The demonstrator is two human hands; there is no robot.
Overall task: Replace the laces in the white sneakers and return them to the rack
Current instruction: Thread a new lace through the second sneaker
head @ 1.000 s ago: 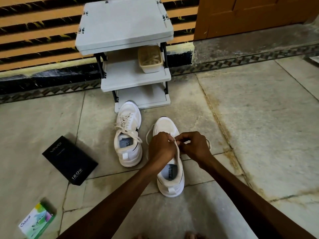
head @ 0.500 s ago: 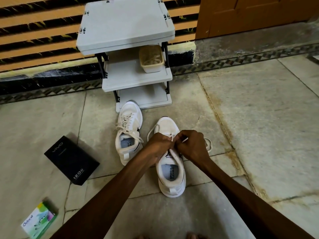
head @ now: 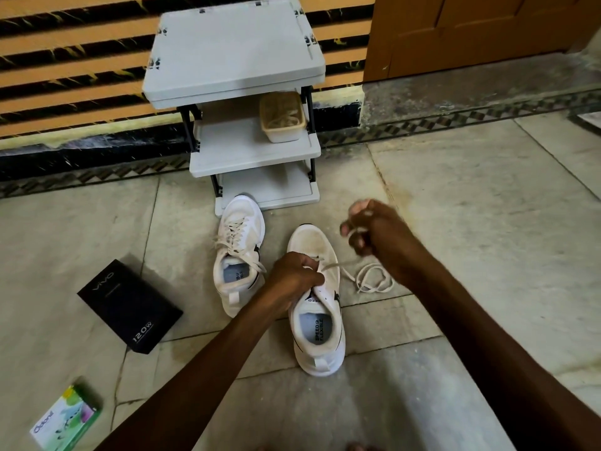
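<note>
Left hand (head: 292,276) grips "SPEED FLEXIBLE" sneaker (head: 320,327), right hand (head: 374,231) pinches lace (head: 338,264), beside "vivo 120W" box (head: 130,304)

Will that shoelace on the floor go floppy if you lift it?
Probably floppy: the shoelace lies in loose curls on the floor. Likely light, since it is so thin. It would probably trail, not roll.

sneakers (head: 317,288): white mesh cloth, matt | rack (head: 234,53): grey matt plastic | floor (head: 471,222): smooth stone, stained

L hand (head: 292,278) grips near sneaker (head: 320,336) at eyelets, R hand (head: 374,229), blurred, pinches lace (head: 370,281) looping on floor (head: 471,239); 2nd sneaker (head: 239,252) laced by rack (head: 234,53).
</note>
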